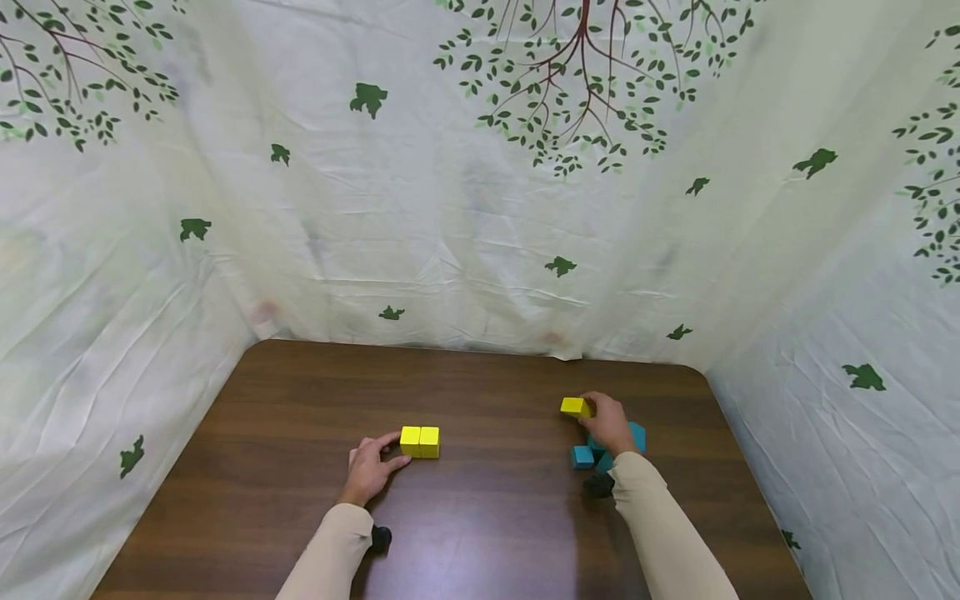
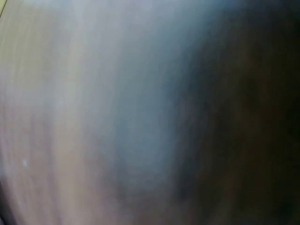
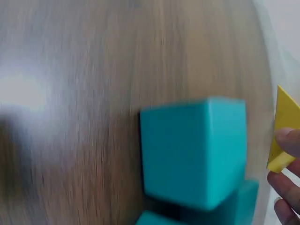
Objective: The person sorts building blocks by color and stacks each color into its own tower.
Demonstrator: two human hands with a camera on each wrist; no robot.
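Two yellow blocks stand side by side, touching, on the brown table. My left hand is at the left one, thumb at its front lower edge and index finger at its left rear, pinching it. Over on the right, my right hand holds another yellow block between thumb and fingers. That block shows at the right edge of the right wrist view, beyond the blue blocks. Several blue blocks lie beneath and around my right hand, partly hidden by it. The left wrist view is too blurred to read.
The brown wooden table has rounded far corners. White cloth printed with leaves and branches hangs behind it and at both sides. Dark wrist devices sit under both sleeves.
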